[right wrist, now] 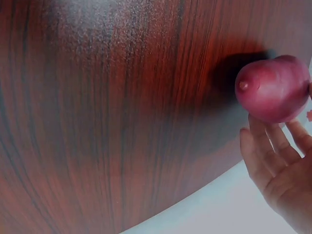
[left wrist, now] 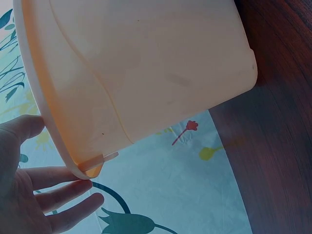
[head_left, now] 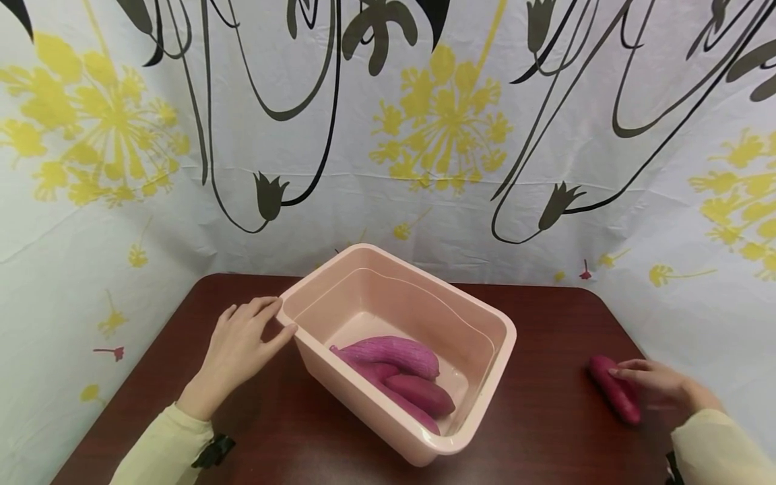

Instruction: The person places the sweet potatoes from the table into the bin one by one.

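A pale pink plastic bin (head_left: 479,310) stands at an angle on the table, with several purple and reddish sweet potatoes (head_left: 418,394) lying inside. At its left corner my left hand (head_left: 239,347) holds the rim, the thumb on one side of the corner and the fingers on the other. Close up in the left wrist view, the fingertips (left wrist: 80,187) lie at the rim's corner. Off to the right, my right hand (head_left: 657,384) grips a reddish-purple sweet potato (head_left: 615,391). Its rounded end faces the right wrist camera, with fingers along the underside; most of the thumb is out of that view.
The dark red-brown wooden table (head_left: 545,438) has rounded far corners. A white cloth (head_left: 448,222) with yellow and dark plant prints hangs behind it and along both sides. Table surface separates the bin from the right hand.
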### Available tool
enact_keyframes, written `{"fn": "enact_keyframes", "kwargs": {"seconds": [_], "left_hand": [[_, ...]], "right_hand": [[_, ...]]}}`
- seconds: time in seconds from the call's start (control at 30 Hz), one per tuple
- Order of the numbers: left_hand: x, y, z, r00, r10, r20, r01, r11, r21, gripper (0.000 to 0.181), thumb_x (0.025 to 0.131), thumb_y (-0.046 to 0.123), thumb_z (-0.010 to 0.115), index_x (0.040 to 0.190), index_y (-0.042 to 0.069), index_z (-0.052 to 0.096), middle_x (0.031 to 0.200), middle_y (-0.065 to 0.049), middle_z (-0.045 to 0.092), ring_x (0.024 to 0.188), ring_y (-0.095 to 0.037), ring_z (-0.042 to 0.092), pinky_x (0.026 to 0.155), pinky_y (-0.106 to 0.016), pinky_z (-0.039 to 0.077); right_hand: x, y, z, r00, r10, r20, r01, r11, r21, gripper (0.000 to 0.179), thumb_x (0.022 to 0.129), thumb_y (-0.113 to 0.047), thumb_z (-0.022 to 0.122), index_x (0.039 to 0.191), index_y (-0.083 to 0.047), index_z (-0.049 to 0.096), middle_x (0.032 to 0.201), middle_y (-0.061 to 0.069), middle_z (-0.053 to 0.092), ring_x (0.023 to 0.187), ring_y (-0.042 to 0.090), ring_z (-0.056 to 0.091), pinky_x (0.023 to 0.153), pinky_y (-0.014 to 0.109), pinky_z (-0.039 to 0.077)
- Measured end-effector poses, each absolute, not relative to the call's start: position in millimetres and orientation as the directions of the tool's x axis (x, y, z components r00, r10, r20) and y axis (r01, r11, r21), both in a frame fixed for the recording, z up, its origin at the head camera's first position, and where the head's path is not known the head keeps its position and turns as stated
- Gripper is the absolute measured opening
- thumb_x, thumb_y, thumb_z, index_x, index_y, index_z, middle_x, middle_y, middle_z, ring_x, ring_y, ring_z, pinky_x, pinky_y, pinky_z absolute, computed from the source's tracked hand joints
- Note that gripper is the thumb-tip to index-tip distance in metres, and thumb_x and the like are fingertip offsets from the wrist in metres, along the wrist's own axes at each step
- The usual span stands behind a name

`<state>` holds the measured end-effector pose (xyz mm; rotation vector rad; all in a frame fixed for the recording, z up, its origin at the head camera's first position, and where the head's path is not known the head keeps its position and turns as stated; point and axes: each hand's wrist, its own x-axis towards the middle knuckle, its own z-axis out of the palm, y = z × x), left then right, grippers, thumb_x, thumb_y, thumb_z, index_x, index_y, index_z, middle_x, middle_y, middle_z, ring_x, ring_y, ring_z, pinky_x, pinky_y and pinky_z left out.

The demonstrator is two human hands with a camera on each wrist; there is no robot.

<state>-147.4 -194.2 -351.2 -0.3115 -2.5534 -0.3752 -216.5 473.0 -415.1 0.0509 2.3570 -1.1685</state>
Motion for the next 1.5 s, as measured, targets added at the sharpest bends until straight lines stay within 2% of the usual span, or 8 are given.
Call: {"fn": "enact_keyframes", "kwargs": {"seconds": [0.17,0.5,0.9,1.5], "left_hand": [[-147.8,-194.3,-351.4,-0.833,0.146,0.535,0.295,0.933,0.205,0.053,0.077,0.038,0.063,0.114,0.000,0.059,0.109,-0.016,0.055,0.096,-0.033,0.050,0.087,-0.057,0.028],[-148.0,-194.4,-351.8,-0.831,0.147,0.536,0.296,0.933,0.203,0.053,0.077,0.038,0.062,0.113,0.000,0.059,0.108,-0.016,0.055,0.096,-0.032,0.050,0.087,-0.057,0.028],[-147.0,-193.6,-350.7,-0.840,0.134,0.526,0.285,0.934,0.217,0.053,0.077,0.038,0.063,0.114,-0.001,0.058,0.109,-0.017,0.055,0.097,-0.033,0.050,0.088,-0.057,0.027],[-146.7,-193.6,-350.9,-0.843,0.133,0.522,0.283,0.934,0.220,0.054,0.077,0.038,0.063,0.115,0.000,0.058,0.109,-0.017,0.055,0.097,-0.033,0.050,0.088,-0.057,0.027]], "right_hand": [[-214.6,471.2,-422.0,-0.849,-0.185,-0.495,0.329,0.549,-0.769,0.068,0.088,-0.031,0.049,0.119,0.021,0.017,0.090,0.009,0.053,0.082,0.021,0.055,0.071,0.040,0.045],[-214.0,465.7,-428.1,-0.831,-0.174,-0.528,0.388,0.499,-0.775,0.074,0.087,-0.033,0.052,0.125,0.017,0.011,0.093,0.009,0.055,0.087,0.023,0.056,0.076,0.042,0.045],[-214.3,453.2,-430.1,-0.831,-0.139,-0.538,0.392,0.541,-0.745,0.081,0.085,-0.035,0.053,0.129,0.015,0.006,0.096,0.009,0.055,0.089,0.027,0.056,0.075,0.043,0.045],[-215.7,437.2,-433.1,-0.824,-0.221,-0.522,0.355,0.517,-0.779,0.074,0.086,-0.034,0.051,0.126,0.015,0.012,0.094,0.010,0.057,0.087,0.027,0.057,0.074,0.043,0.046]]}}
